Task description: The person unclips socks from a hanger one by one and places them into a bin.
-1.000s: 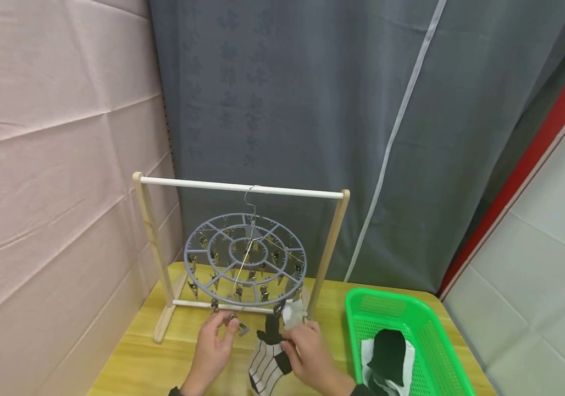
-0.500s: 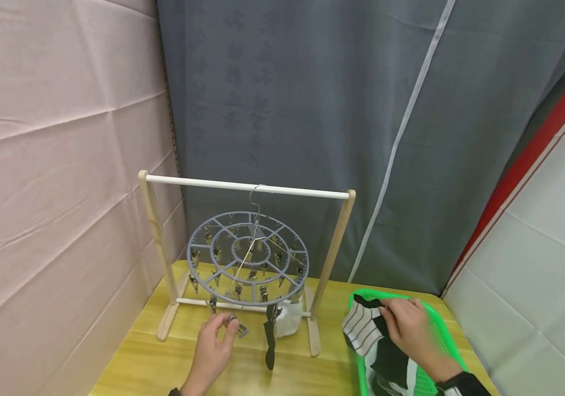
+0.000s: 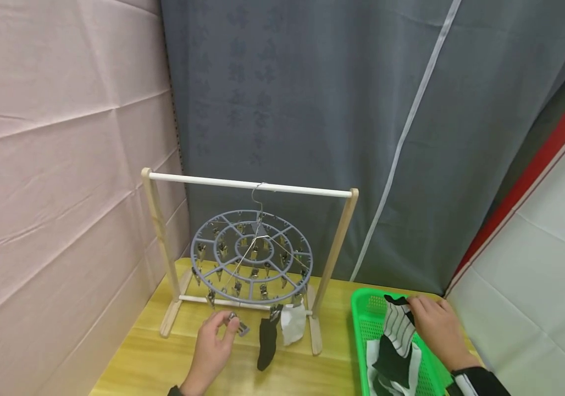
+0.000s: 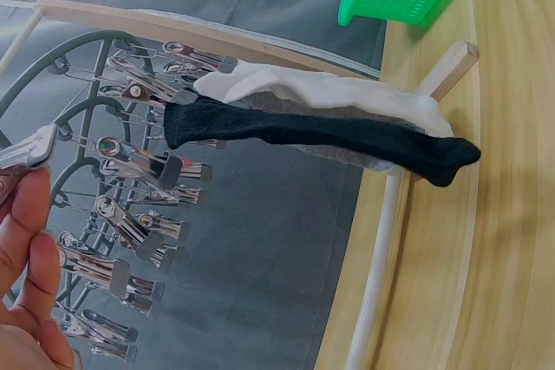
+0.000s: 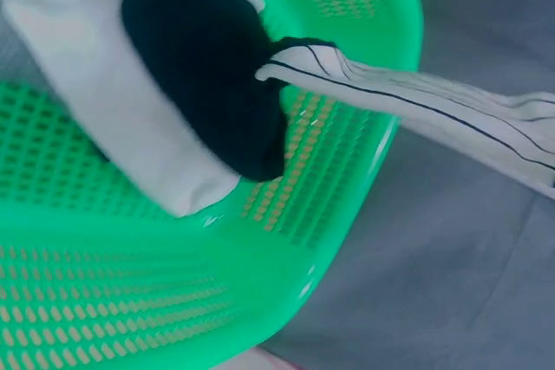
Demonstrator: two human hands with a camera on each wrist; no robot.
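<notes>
My left hand (image 3: 211, 349) pinches a metal clip (image 4: 30, 152) between thumb and fingers, just below the front of the round grey clip hanger (image 3: 258, 301). Over the green basket (image 3: 356, 316), my right hand (image 3: 438, 330) holds a white sock with dark stripes (image 3: 397, 329) by its black cuff. This striped sock hangs down across the basket in the head view; in the right wrist view its lower end touches the black sock (image 5: 199, 67) and the hand is out of frame. Another black sock (image 4: 312, 129) and a white sock (image 3: 293, 324) hang clipped from the hanger's front right.
The hanger hooks over the white rod (image 3: 203, 180) of a wooden-legged rack (image 3: 337, 247). Several metal clips (image 4: 126, 224) dangle from its rings. A white cloth piece (image 5: 165, 145) lies under the black sock in the basket. A grey curtain (image 3: 312, 110) closes the back.
My right hand has carried the striped sock from the hanger's front to above the basket on the right. The hanging black sock has swung round. My left hand keeps its grip on the clip.
</notes>
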